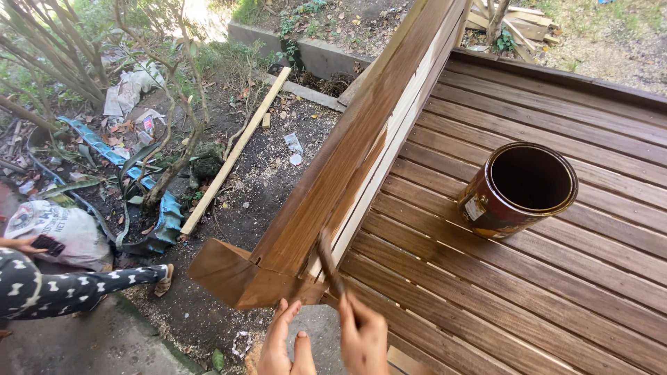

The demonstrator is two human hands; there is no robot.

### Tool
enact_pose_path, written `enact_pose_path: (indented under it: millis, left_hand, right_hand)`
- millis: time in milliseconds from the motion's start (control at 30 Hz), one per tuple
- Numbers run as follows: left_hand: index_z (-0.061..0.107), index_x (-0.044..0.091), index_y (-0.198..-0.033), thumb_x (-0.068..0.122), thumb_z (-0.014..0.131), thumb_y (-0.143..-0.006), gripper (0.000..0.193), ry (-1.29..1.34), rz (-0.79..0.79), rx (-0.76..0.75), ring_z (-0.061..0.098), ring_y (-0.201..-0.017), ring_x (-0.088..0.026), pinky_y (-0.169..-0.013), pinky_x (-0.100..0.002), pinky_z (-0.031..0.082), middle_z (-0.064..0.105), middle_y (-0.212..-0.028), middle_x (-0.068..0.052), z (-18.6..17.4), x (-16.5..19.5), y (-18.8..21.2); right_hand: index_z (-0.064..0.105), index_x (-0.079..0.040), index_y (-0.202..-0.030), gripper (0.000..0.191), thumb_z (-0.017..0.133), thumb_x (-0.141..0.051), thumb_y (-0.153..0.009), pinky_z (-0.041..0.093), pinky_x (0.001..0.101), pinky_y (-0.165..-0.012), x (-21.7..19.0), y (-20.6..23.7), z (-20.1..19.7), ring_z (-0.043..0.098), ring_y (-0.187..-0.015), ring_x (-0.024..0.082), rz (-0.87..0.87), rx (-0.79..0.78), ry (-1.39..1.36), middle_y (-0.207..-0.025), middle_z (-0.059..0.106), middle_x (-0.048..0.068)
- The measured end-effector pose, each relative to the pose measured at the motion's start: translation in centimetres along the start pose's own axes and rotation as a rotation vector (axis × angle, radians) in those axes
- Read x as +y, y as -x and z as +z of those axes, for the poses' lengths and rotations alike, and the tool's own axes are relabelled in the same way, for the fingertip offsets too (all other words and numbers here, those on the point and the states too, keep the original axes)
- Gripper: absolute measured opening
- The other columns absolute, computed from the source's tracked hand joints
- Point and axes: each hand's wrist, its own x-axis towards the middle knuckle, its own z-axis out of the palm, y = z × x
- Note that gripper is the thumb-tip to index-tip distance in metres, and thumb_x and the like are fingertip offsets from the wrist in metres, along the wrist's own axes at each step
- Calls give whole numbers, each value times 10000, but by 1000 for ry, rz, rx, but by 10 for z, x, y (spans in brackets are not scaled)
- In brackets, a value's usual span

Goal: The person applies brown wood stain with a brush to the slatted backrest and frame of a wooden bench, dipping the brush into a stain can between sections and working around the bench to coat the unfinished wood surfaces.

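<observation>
1. While the top face of the wooden railing (326, 173) already appears stained dark brown, pale unstained wood is still seen on its inner side toward 2 o'clock.
2. A paintbrush (329, 260) is held closed in the right hand (363, 337), its bristles laid against the railing's inner face.
3. The left hand (285, 344) is kept open, fingers spread, gripping nothing, just below the railing's end.
4. An open stain can (515, 189) stands on the deck (556, 292) at 3 o'clock.

Right hand (363, 340) grips brush (331, 264) against railing (333, 173); left hand (285, 344) open beside; can (515, 191) well right.
</observation>
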Motion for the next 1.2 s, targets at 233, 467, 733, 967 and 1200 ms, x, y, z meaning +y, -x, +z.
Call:
enact_pose_path:
  millis: [233, 467, 733, 967, 1200]
  left_hand:
    - [691, 117, -1289, 24, 603, -804, 502, -3, 20, 10, 533, -1398, -279, -1130, -417, 406, 594, -1462, -155, -10, 11, 5]
    - [695, 128, -1283, 33, 592, -825, 479, 2, -73, -27, 536, -1392, -272, -1124, -398, 407, 592, -1464, -138, -15, 23, 8]
    - [716, 112, -1261, 26, 595, -815, 470, -2, -48, -19, 534, -1376, -272, -1119, -406, 390, 616, -1427, -146, -19, 38, 10]
    - [720, 96, -1238, 19, 594, -816, 447, -2, 0, 51, 580, -1360, -266, -1108, -398, 429, 655, -1395, -152, -15, 36, 10]
    - [725, 109, -1235, 28, 594, -821, 442, 20, -41, 78, 595, -1352, -258, -1096, -395, 444, 665, -1389, -143, -18, 34, 12]
  right_hand:
    - [778, -3, -1114, 319, 647, -230, -930, 489, 301, -545, 18, 35, 21, 572, -589, 103, 325, -3, 147, -600, 658, 89]
    - [845, -36, -1236, 318, 657, -221, -1058, 531, 500, -588, 36, 51, 17, 680, -701, 429, 524, -125, 232, -786, 676, 316]
    - [770, -34, -1139, 297, 708, -253, -947, 560, 267, -671, 44, 67, 8, 726, -736, 72, 25, -46, 114, -754, 803, 74]
    - [812, -18, -1081, 322, 785, -227, -838, 560, 214, -636, 61, 68, -6, 742, -644, 34, 199, -99, 290, -671, 761, 39]
    - [778, 8, -1134, 323, 736, -203, -893, 481, 231, -543, 56, 67, -12, 595, -595, 47, 487, -138, 119, -640, 713, 51]
